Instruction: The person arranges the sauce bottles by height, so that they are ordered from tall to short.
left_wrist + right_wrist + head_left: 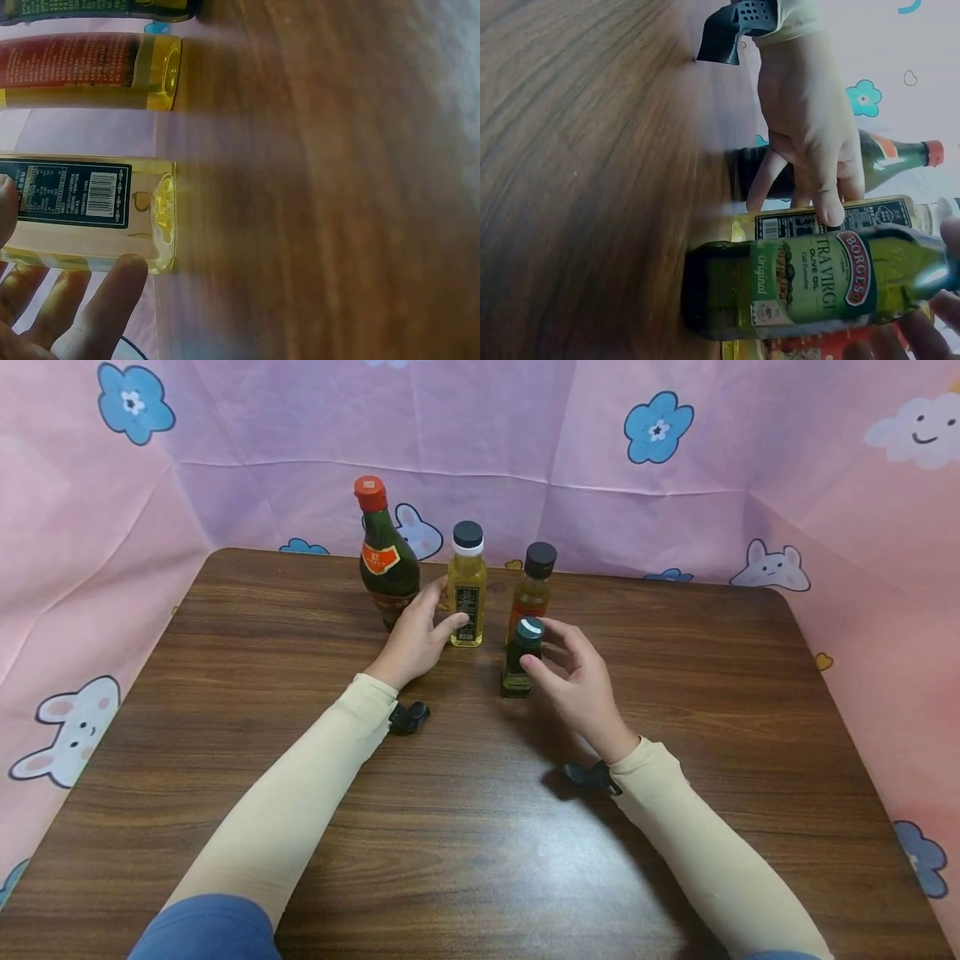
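Note:
My left hand [412,639] holds a clear bottle of yellow oil [467,585] with a black cap, thumb on its dark label and fingers along its left side. My right hand [583,685] grips a small green olive oil bottle [817,281] by its upper part, thumb on one side and fingers on the other. Directly behind the olive oil bottle stands a red-labelled oil bottle [531,597] with a black cap, partly hidden. Left of the yellow oil, a tall dark green bottle [390,556] with a red cap stands behind my left hand. The bottles rest upright on the table.
The brown wooden table [450,852] reaches back to a pink patterned cloth [487,435], which hangs behind and along both sides. Black wrist mounts [408,718] stick out from the cream sleeves, close above the tabletop.

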`<state>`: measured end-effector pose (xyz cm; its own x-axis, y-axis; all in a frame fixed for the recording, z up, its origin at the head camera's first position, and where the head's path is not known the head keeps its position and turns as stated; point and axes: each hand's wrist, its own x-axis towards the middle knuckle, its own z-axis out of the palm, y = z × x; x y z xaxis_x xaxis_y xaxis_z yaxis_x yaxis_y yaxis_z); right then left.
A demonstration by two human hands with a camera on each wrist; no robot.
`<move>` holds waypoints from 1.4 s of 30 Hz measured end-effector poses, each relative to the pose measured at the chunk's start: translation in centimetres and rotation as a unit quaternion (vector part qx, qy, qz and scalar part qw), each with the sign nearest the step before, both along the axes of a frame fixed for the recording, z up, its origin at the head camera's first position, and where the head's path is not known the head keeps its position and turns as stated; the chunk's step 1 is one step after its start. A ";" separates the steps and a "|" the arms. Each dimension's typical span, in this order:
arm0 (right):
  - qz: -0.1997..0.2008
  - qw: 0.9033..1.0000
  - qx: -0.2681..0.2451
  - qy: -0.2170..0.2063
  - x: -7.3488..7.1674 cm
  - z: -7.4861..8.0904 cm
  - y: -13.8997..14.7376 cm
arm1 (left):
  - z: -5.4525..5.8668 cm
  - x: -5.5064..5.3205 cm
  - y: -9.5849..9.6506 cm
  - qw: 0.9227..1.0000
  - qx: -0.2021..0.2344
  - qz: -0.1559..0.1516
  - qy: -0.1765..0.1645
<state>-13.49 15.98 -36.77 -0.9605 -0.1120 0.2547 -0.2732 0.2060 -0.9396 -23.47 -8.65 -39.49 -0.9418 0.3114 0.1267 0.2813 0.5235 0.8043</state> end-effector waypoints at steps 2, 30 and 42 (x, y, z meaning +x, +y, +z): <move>-0.005 1.000 -0.004 0.000 0.0 0.0 -0.2 | 0.0 0.0 0.0 1.000 0.001 0.000 0.002; -0.036 0.999 0.024 0.014 -0.4 -0.5 -0.4 | 0.0 0.0 -0.1 1.000 0.006 -0.003 0.009; -0.042 0.999 -0.004 0.003 -0.1 -0.5 -0.5 | 0.1 0.2 -0.1 1.000 -0.001 0.004 0.001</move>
<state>-13.55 15.49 -37.24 -0.9649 -0.0280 0.2609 -0.2606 0.2210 -0.9398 -23.24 -8.77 -39.42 -0.9440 0.3037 0.1291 0.2792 0.5266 0.8029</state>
